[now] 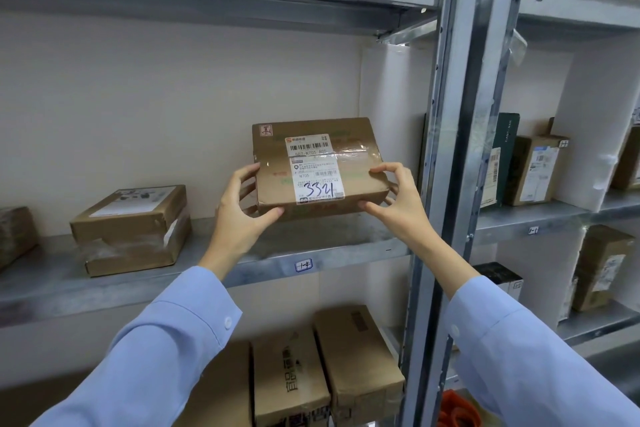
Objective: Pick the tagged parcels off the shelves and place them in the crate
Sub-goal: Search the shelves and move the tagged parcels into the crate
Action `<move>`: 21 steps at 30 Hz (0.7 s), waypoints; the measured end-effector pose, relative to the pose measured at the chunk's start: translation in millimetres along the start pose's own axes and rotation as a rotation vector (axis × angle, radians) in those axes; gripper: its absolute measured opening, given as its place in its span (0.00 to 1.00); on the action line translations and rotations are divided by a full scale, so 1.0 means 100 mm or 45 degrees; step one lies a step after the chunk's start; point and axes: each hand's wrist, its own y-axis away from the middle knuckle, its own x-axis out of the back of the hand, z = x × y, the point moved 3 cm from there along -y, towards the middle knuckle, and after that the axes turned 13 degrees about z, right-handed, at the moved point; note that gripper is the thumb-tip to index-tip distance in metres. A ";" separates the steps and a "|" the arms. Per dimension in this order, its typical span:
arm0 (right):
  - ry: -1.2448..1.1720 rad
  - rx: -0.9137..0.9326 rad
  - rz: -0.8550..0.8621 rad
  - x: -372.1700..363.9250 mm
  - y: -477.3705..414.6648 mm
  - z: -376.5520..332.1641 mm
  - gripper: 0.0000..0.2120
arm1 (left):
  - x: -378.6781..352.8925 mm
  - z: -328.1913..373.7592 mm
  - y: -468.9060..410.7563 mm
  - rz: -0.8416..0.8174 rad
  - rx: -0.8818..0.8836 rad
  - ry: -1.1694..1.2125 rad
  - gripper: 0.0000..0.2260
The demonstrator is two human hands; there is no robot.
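A brown cardboard parcel (353, 163) with a white shipping label marked "3321" is tilted up, label toward me, above the middle metal shelf (263, 253). My left hand (239, 208) grips its left end, thumb under the front edge and fingers behind. On the other end, my right hand (394, 194) pinches the parcel, fingers on top and thumb at the lower front corner. Whether the parcel's back edge still touches the shelf is hidden. No crate can be clearly identified.
A taped brown box (133, 229) lies on the same shelf at left. Two upright cartons (325, 371) stand on the shelf below. A steel upright post (460, 149) runs just right of my right hand. Further parcels (533, 170) fill the right bay; something orange (457, 409) shows at the bottom.
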 end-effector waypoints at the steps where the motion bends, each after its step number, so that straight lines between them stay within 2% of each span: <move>1: -0.011 -0.016 -0.014 0.00 0.00 0.01 0.26 | 0.00 -0.01 -0.01 -0.002 -0.003 -0.014 0.32; 9: 0.029 -0.116 -0.049 0.00 0.01 0.14 0.20 | -0.12 -0.20 -0.01 -0.076 0.054 -0.084 0.26; 21: 0.191 -0.210 -0.134 0.00 -0.01 0.33 0.20 | -0.23 -0.38 -0.05 -0.170 0.214 -0.201 0.26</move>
